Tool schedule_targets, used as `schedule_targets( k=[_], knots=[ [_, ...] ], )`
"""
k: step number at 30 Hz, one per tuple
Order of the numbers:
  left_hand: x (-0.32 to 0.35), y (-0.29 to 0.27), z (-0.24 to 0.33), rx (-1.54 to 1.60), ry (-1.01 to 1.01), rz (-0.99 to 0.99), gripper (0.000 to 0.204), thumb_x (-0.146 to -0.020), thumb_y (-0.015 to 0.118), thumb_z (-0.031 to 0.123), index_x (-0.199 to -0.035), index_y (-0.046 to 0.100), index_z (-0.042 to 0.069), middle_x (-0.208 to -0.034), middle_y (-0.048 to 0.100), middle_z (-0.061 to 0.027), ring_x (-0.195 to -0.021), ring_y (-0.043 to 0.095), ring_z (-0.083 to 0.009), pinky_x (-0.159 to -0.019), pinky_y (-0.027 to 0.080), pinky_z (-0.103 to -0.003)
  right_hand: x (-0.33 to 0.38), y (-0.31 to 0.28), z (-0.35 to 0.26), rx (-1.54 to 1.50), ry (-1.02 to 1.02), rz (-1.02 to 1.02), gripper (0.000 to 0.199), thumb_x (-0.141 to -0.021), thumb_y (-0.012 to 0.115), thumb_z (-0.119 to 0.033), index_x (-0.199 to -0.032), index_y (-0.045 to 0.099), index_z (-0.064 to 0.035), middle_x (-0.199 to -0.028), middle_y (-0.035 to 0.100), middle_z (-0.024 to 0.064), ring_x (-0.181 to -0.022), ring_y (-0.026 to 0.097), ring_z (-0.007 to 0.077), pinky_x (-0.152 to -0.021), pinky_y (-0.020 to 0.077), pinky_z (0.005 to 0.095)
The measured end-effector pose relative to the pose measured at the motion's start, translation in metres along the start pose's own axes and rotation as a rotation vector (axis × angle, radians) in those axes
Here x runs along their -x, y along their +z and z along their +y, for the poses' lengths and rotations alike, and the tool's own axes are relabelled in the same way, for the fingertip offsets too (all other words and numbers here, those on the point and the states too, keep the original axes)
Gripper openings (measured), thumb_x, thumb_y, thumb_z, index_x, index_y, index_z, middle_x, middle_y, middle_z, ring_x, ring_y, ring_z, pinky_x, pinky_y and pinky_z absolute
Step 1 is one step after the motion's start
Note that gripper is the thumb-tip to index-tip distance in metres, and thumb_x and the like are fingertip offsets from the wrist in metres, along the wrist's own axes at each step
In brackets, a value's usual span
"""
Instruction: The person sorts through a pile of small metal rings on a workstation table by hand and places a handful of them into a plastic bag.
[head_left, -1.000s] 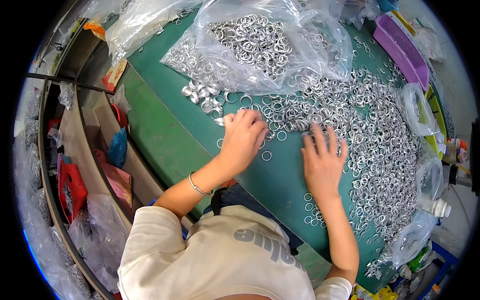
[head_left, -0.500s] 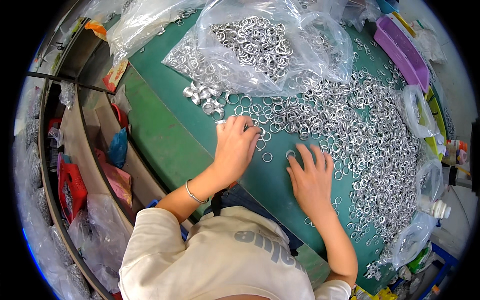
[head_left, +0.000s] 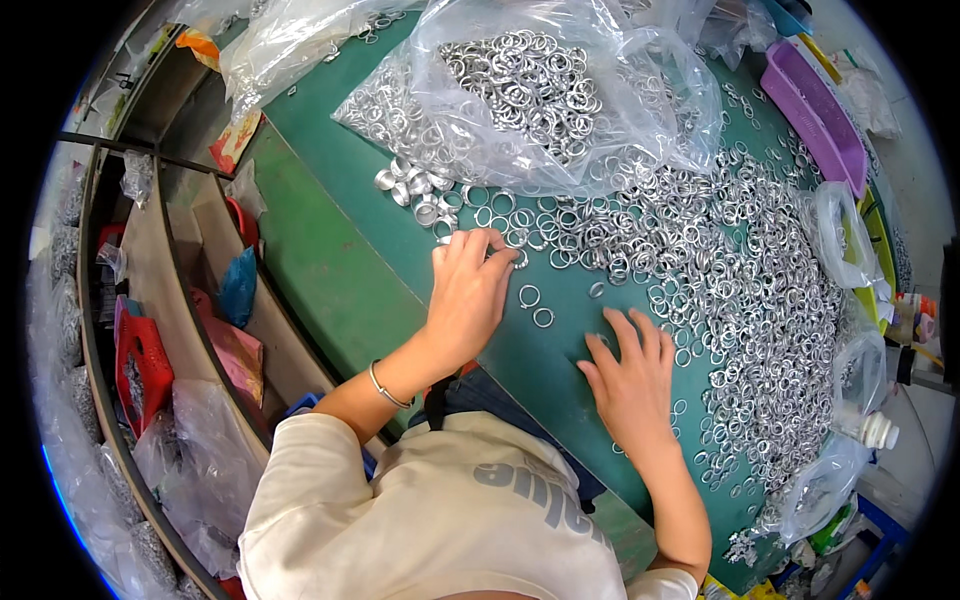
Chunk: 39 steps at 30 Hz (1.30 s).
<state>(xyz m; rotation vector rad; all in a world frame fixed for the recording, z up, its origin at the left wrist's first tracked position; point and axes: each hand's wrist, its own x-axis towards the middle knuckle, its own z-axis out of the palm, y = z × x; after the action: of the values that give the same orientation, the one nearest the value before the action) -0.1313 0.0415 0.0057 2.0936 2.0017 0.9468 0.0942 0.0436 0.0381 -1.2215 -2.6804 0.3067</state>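
Note:
Several small silver metal rings (head_left: 720, 260) lie spread over a green table (head_left: 330, 270). My left hand (head_left: 470, 295) rests palm down at the near edge of the ring pile, its fingertips on a few rings; a thin bracelet circles that wrist. My right hand (head_left: 630, 385) lies flat on the green surface, fingers spread, touching loose rings at its tips. Two single rings (head_left: 535, 305) sit between the hands. A short row of stacked rings (head_left: 415, 195) lies just beyond the left hand. Whether either hand pinches a ring is hidden.
A large clear plastic bag (head_left: 530, 90) full of rings lies at the table's far side. A purple tray (head_left: 815, 105) sits far right. More clear bags (head_left: 845, 235) line the right edge, with a white bottle (head_left: 870, 430). Shelves (head_left: 170, 320) with red and blue items stand left.
My right hand has drawn back toward me and to the left, off the dense rings onto barer green surface. My left hand has stayed near the pile's edge, shifting slightly.

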Motion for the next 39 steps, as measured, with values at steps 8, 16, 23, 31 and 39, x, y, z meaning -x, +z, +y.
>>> schedule_targets(
  k=[8, 16, 23, 31, 39],
  knots=[
    [0.017, 0.000, 0.030, 0.195, 0.114, -0.147, 0.030, -0.079, 0.066, -0.001, -0.109, 0.063, 0.002, -0.121, 0.058, -0.0114, -0.111, 0.054, -0.0301, -0.090, 0.041, -0.040, -0.014, 0.013, 0.008, -0.074, -0.053, 0.036, 0.052, -0.084, 0.066, -0.017, -0.130, 0.049, 0.0009, -0.135, 0.050, 0.0135, -0.121, 0.047, 0.0323, -0.096, 0.0402, 0.0423],
    [0.022, 0.006, 0.040, 0.385, 0.211, -0.281, 0.033, -0.080, 0.065, -0.002, -0.112, 0.061, 0.000, -0.126, 0.056, -0.0130, -0.118, 0.052, -0.0319, -0.098, 0.041, -0.044, 0.068, -0.027, 0.018, -0.236, 0.055, -0.147, 0.038, -0.082, 0.067, -0.013, -0.117, 0.059, 0.0002, -0.132, 0.054, 0.0119, -0.124, 0.047, 0.0331, -0.098, 0.0402, 0.0448],
    [0.046, 0.043, 0.098, 0.520, 0.427, -0.656, 0.060, -0.078, 0.052, -0.007, -0.137, 0.040, -0.004, -0.147, 0.033, -0.0225, -0.139, 0.031, -0.0355, -0.114, 0.027, -0.048, 0.113, -0.035, 0.038, -0.468, 0.282, 0.108, 0.032, -0.083, 0.063, -0.006, -0.113, 0.063, 0.0036, -0.126, 0.059, 0.0150, -0.127, 0.048, 0.0332, -0.104, 0.0366, 0.0459],
    [0.061, 0.035, 0.110, 0.925, 0.328, -0.757, 0.053, -0.083, 0.051, -0.011, -0.135, 0.048, 0.001, -0.139, 0.046, -0.0176, -0.134, 0.040, -0.0326, -0.113, 0.031, -0.045, 0.151, -0.005, 0.022, -0.615, 0.434, 0.196, 0.047, -0.093, 0.050, -0.010, -0.138, 0.042, 0.0026, -0.144, 0.043, 0.0198, -0.138, 0.036, 0.0366, -0.113, 0.0279, 0.0448],
    [0.120, 0.031, 0.057, 1.481, -0.869, -1.635, 0.034, -0.098, 0.042, 0.000, -0.131, 0.051, -0.004, -0.129, 0.056, -0.0177, -0.123, 0.054, -0.0262, -0.107, 0.042, -0.036, 0.132, -0.003, 0.029, -0.557, 0.355, 0.151, 0.052, -0.092, 0.052, -0.009, -0.142, 0.040, -0.0010, -0.144, 0.044, 0.0161, -0.138, 0.035, 0.0361, -0.114, 0.0260, 0.0462]
  ],
)
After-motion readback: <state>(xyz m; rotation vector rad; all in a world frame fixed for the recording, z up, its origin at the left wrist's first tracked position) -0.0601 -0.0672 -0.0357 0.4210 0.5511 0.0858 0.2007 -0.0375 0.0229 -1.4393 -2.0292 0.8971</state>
